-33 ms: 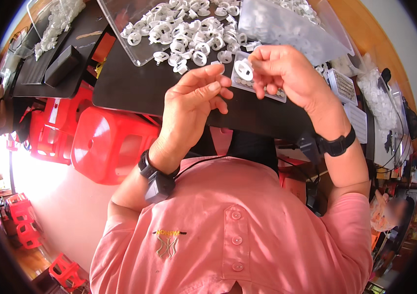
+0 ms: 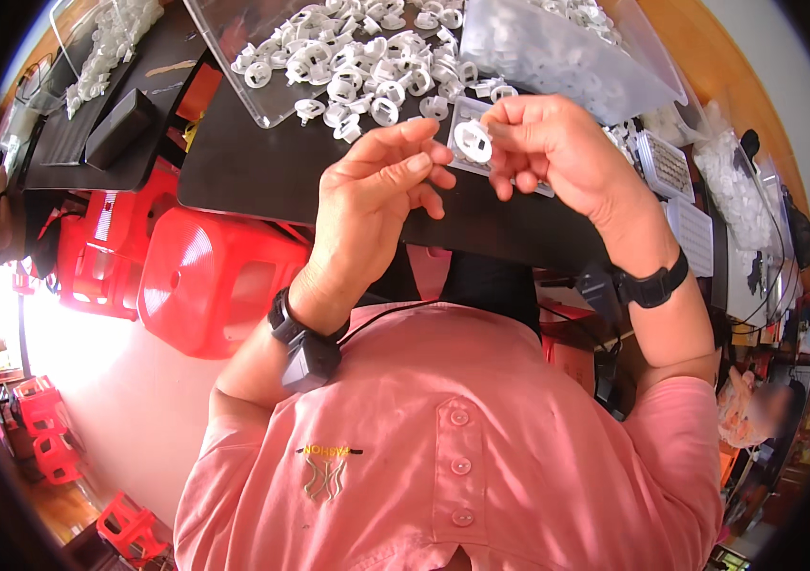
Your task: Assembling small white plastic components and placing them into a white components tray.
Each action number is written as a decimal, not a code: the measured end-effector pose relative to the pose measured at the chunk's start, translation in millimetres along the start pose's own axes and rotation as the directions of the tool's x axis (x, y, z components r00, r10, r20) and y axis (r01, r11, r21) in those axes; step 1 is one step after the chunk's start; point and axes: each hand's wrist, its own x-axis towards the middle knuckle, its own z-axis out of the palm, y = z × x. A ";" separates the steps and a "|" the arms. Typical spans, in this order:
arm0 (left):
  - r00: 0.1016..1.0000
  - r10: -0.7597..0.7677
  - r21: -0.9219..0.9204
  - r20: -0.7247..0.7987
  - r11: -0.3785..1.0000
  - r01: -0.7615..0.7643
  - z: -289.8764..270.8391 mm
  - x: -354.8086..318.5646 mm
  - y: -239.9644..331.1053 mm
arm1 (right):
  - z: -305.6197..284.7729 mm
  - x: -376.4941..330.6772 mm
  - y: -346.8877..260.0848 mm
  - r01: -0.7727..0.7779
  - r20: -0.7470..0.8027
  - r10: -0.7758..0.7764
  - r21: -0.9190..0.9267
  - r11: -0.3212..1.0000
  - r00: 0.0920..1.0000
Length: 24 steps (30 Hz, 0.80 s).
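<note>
My right hand (image 2: 553, 152) pinches a round white plastic ring (image 2: 473, 141) with a cut-out centre between thumb and fingers. It holds the ring up above a shallow tray (image 2: 463, 107) on the dark table. My left hand (image 2: 376, 181) is just left of the ring, fingers curled and thumb against them. Whatever its fingertips hold, if anything, is too small to make out. Beyond both hands lies a heap of similar white plastic rings (image 2: 386, 71). My hands and the ring partly cover the tray.
A translucent bin (image 2: 557, 62) full of white parts stands at the far right of the dark table (image 2: 262, 171). Trays of small pieces (image 2: 664, 167) and bagged parts (image 2: 733, 190) lie further right. Red stools (image 2: 205, 276) stand left. A person (image 2: 752, 409) is at the right edge.
My right hand and the white ring have shifted slightly down, and the ring has turned a little. My left hand has hardly moved.
</note>
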 end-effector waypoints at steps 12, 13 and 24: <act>1.000 0.010 0.119 0.018 0.993 -0.012 31.2 12.9 -13.3 | 10.5 -26.8 24.2 0.105 -0.162 -0.112 -0.048 0.993 0.980; 1.000 -0.012 0.089 -0.015 0.996 0.013 32.5 12.9 -13.9 | 14.4 -29.2 24.9 0.106 -0.161 -0.112 -0.045 0.993 0.981; 0.994 -0.104 0.030 0.040 0.994 0.102 29.5 16.4 -21.1 | 20.6 -41.9 27.6 0.437 -0.275 -0.513 -0.294 0.850 0.813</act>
